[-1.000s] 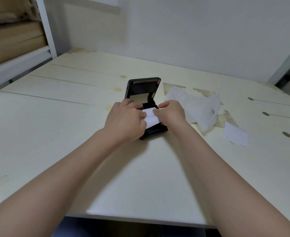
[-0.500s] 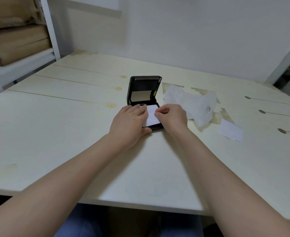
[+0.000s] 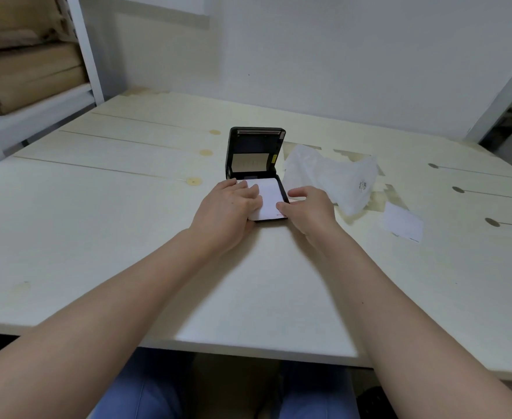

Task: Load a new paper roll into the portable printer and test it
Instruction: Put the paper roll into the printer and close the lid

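Head view: smooth white paper (image 3: 266, 197) across boxy black printer (image 3: 254, 152).

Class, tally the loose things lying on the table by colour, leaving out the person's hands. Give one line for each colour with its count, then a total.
Black: 1, the printer with its lid up.
White: 3, the paper lying over the printer, the crumpled plastic wrapper, and the small paper slip.
Total: 4

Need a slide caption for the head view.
Both hands flatten white paper over the open black portable printer.
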Demonstrator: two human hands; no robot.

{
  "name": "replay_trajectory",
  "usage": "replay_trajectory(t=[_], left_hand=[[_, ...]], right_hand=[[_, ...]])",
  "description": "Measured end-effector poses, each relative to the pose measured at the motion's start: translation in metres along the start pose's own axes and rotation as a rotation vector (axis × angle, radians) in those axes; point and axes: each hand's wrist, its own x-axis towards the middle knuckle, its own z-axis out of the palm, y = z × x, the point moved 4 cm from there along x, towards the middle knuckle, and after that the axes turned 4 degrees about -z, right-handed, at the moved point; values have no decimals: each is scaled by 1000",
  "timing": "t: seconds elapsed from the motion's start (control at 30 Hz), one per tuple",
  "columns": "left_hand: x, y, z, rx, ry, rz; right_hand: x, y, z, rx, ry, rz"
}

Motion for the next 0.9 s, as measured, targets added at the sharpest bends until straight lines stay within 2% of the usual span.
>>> replay_trajectory(t=[0.1, 0.23, 0.33, 0.43, 0.9], left_hand=[[-2, 1, -2, -20, 22, 28], [-3, 1, -5, -53, 48, 64], [-5, 0, -5, -65, 45, 73], [-4, -5, -2, -58, 19, 79], [-12, -8, -2, -210, 101, 17]], right_hand=[[-4, 0, -4, -5, -45, -97], [-19, -7, -6, -337, -205, -483], [-26, -8, -4, -473, -140, -690], [-28, -11, -5, -472, -59, -729], [-37, -3, -7, -459, -102, -842]])
